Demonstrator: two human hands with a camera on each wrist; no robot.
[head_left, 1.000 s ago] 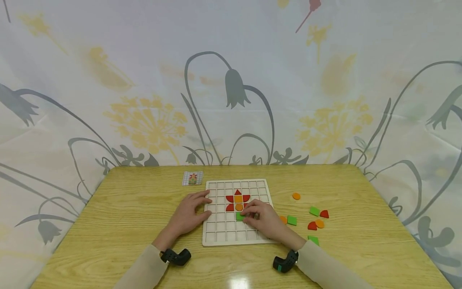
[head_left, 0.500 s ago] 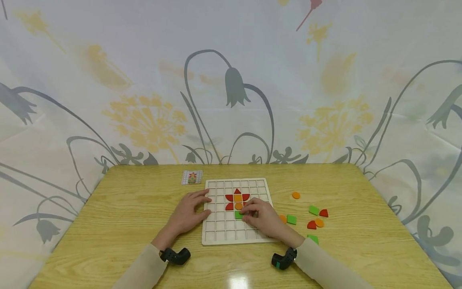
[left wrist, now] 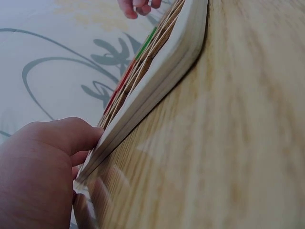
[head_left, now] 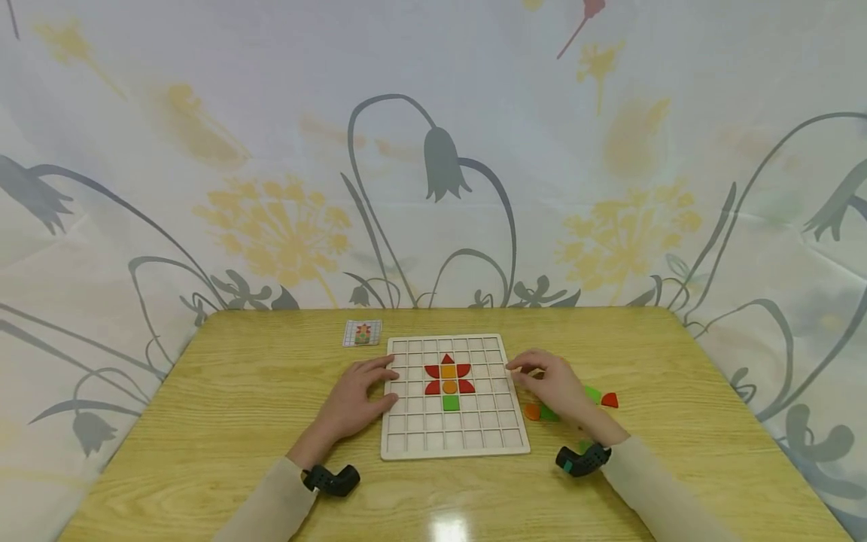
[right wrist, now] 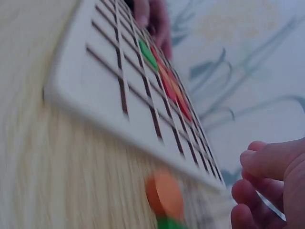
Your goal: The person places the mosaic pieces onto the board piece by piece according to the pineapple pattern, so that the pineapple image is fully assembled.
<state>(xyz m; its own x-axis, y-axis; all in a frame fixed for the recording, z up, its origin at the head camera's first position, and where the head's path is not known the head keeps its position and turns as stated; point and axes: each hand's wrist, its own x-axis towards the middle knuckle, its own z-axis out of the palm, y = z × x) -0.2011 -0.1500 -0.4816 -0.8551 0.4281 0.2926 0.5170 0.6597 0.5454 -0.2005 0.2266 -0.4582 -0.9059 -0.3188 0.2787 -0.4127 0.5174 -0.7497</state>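
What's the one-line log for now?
left hand: touching board edge | right hand: near board, nothing visibly held | green square: on board, next to orange circle

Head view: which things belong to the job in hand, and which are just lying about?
Seems to belong:
white square grid board
flat red, orange and green pieces on it
white card printed with a similar flower
loose orange disc, green pieces and red quarter-circle beside the board, probably

Surroundings only:
pale flower-patterned backdrop
yellowish wooden table
black wrist devices
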